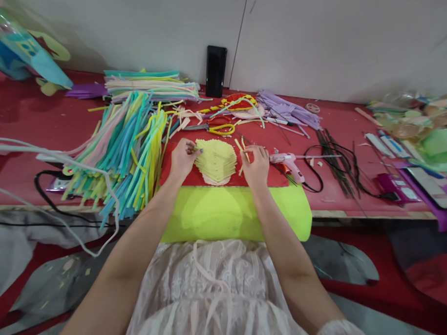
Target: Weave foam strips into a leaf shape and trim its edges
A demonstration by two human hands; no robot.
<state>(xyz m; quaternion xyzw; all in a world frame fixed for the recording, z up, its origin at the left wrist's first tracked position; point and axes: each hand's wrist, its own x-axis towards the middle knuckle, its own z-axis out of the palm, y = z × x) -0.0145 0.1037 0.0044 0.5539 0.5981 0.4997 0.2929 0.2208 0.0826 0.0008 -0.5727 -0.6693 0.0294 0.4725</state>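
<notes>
A pale yellow piece built of layered V-shaped pipe cleaners [216, 160] lies on a red board [172, 175], its lower edge showing a cream backing. My left hand [182, 160] is at its upper left edge, thumb over the rim and fingers curled, closed on that edge. On the other side, my right hand [255, 162] has its fingers closed around short pale yellow pipe cleaner pieces [240, 146], just apart from the layered piece. Right of this hand lies a pink glue gun [291, 164] with a glue stick in its back.
Bundled pipe cleaners [125, 146] heap up at left. Yellow-handled scissors [220, 128] lie behind the piece, near purple pipe cleaners [289, 109]. A black phone [216, 71] leans on the wall. Dark stems [335, 163] and cords lie right. A yellow-green sheet [210, 214] hangs over the front edge.
</notes>
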